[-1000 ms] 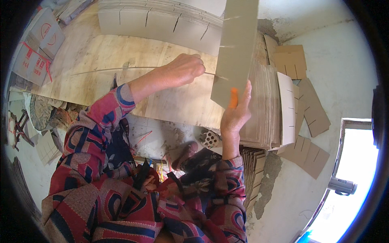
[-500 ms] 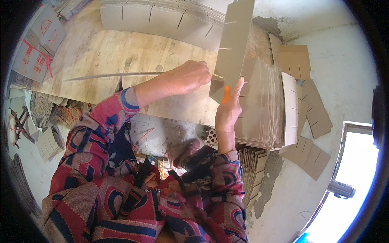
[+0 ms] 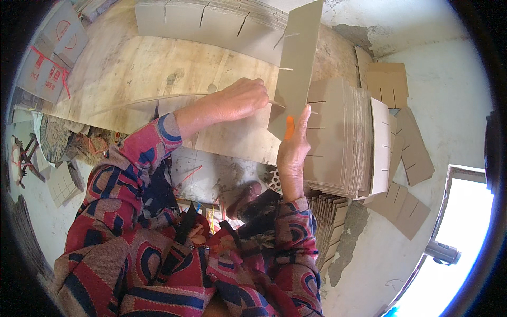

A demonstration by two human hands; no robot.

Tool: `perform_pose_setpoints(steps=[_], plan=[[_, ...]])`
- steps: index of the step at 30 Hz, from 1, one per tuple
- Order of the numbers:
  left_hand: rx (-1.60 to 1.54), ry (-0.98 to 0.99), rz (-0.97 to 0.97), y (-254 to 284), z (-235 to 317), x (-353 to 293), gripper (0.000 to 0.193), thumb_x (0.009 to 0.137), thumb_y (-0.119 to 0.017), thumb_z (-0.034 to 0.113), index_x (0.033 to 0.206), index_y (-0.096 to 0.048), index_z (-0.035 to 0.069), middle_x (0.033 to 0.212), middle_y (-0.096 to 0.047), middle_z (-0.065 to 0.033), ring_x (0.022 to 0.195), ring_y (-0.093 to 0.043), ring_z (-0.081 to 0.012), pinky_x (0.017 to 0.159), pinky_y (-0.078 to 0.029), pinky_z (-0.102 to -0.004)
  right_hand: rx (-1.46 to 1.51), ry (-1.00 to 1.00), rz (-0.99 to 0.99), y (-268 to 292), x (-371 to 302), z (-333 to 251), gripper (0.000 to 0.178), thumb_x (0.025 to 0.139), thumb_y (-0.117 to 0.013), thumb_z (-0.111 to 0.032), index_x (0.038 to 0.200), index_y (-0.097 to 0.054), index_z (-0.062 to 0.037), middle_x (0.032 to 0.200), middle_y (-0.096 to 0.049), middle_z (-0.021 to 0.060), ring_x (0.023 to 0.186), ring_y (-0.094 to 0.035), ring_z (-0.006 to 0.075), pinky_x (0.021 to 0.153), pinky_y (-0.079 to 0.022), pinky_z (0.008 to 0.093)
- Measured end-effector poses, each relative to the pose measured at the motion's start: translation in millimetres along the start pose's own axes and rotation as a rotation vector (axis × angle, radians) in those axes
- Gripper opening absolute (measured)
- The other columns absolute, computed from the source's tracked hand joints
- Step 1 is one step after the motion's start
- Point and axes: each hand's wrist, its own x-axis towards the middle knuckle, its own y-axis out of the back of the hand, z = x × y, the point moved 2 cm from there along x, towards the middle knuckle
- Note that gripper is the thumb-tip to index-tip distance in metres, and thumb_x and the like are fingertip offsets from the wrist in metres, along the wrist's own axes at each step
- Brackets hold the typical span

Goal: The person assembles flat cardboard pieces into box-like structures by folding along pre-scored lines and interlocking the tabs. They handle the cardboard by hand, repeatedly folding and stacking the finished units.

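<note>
My right hand [image 3: 294, 153], an orange cover [image 3: 289, 127] on one digit, grips the lower end of a slotted cardboard divider [image 3: 297, 61]. That divider stands tilted up and away from me. My left hand [image 3: 244, 100] is closed on a second cardboard strip [image 3: 158, 99], long and seen nearly edge-on, which stretches left past my forearm. The strip's short right end pokes out beyond my left fist and meets the divider near one of its slots. Whether it sits inside the slot I cannot tell. My left fingertips are mostly hidden behind the fist.
A tall stack of slotted cardboard [image 3: 330, 142] stands right of my right hand. Another row of slotted dividers [image 3: 211, 21] lies along the back of the wooden table [image 3: 132, 68]. A carton [image 3: 50, 58] is at the far left; loose cardboard pieces [image 3: 414, 142] lean at the right.
The divider in my right hand has shifted slightly left and downward, and my left fist has moved slightly left. The strip in my left hand now looks more bowed.
</note>
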Motion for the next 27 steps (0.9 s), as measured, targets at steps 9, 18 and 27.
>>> perform_pose_setpoints(steps=[9, 18, 27], plan=[[-0.184, -0.136, 0.076, 14.0, 22.7, 9.4, 0.006, 0.068, -0.057, 0.006, 0.071, -0.055, 0.001, 0.071, -0.055, -0.0105, 0.074, -0.054, -0.0280, 0.063, -0.047, -0.0375, -0.112, -0.095, -0.089, -11.8, -16.0, 10.2, 0.062, 0.089, -0.055, -0.012, 0.143, -0.025, -0.0082, 0.110, -0.059, 0.0221, 0.072, -0.062, 0.0363, 0.058, -0.051, 0.0412], [-0.012, -0.163, -0.039, 27.8, 45.7, -6.5, 0.010, 0.073, -0.060, 0.012, 0.076, -0.057, 0.002, 0.080, -0.055, -0.0104, 0.081, -0.053, -0.0217, 0.068, -0.047, -0.0341, -0.283, -0.135, -0.164, 14.5, 12.4, -22.0, 0.068, 0.082, -0.061, -0.012, 0.140, -0.027, -0.0043, 0.114, -0.051, 0.0201, 0.082, -0.060, 0.0383, 0.062, -0.052, 0.0442], [-0.168, 0.085, 0.231, 139.0, -52.8, 2.6, 0.054, 0.072, -0.074, 0.022, 0.117, -0.053, 0.001, 0.105, -0.058, -0.0164, 0.101, -0.054, -0.0332, 0.086, -0.045, -0.0406, -0.123, -0.132, 0.115, 26.4, -4.7, -5.4, 0.050, 0.079, -0.056, 0.001, 0.127, -0.046, -0.0008, 0.113, -0.055, 0.0225, 0.096, -0.057, 0.0403, 0.079, -0.050, 0.0437]])
